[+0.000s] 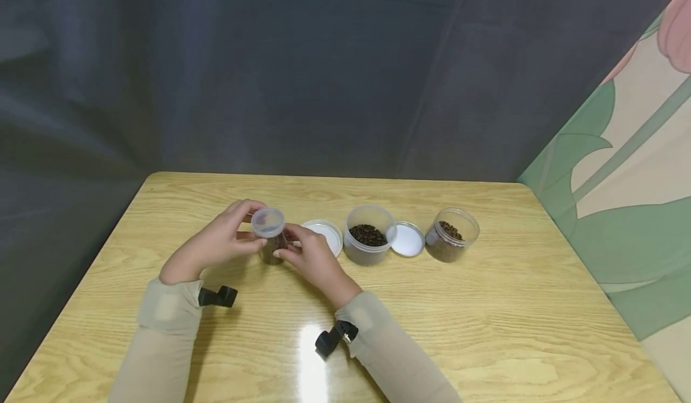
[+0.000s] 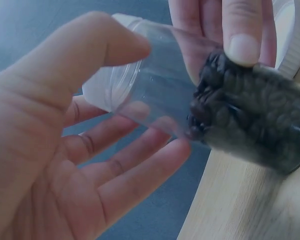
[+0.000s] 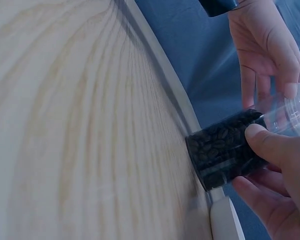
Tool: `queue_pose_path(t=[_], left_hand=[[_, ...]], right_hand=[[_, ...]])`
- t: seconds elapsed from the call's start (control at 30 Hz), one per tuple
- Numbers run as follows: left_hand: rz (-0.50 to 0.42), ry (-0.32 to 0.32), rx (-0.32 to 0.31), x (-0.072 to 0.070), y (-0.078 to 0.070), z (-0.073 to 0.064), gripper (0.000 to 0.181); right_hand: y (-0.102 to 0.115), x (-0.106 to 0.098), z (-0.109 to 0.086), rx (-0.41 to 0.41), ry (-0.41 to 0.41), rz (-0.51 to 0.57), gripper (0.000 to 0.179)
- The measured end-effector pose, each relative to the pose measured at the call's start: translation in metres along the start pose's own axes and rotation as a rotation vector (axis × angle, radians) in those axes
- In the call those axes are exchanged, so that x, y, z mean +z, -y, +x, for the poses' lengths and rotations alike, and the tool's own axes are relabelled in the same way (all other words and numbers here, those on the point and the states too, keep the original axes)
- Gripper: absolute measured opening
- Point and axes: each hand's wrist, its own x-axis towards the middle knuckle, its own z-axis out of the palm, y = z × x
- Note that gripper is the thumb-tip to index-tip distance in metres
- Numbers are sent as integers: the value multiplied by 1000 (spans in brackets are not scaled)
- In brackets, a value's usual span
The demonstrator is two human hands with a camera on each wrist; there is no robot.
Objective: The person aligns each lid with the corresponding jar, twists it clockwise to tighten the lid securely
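With our left hand curled round its upper part and our right hand pinching it lower down, we held the tall clear jar of dark beans towards the left of the wooden table, just beside a round white lid

Left to right along the table: first jar, first lid, tub, second lid, second jar.
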Motion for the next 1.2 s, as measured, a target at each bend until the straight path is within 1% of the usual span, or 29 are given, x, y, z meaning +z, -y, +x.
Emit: queue_pose_path(t=[0.2,0.43,0.63,0.73,0.9,1.07,1.2], left_hand=[[38,-28,-33,-1,0,0,57],[117,-78,-56,0,-3,4,62],[130,-115,-87,2,-3,6,68],[148,-140,-80,3,-2,7,71],[179,-178,-56,6,-1,7,71],[194,-194,-52,8,-2,6,69],[204,-204,-56,7,-2,6,70]], right_hand=[[1,5,9,15,-12,-33,49],[1,8,18,42,-41,-40,49],[3,11,26,75,-35,-21,50],[3,13,29,88,-40,-10,50],[1,16,32,102,-49,-23,49],[1,18,36,96,-47,-13,48],[0,18,38,83,-43,-27,47]])
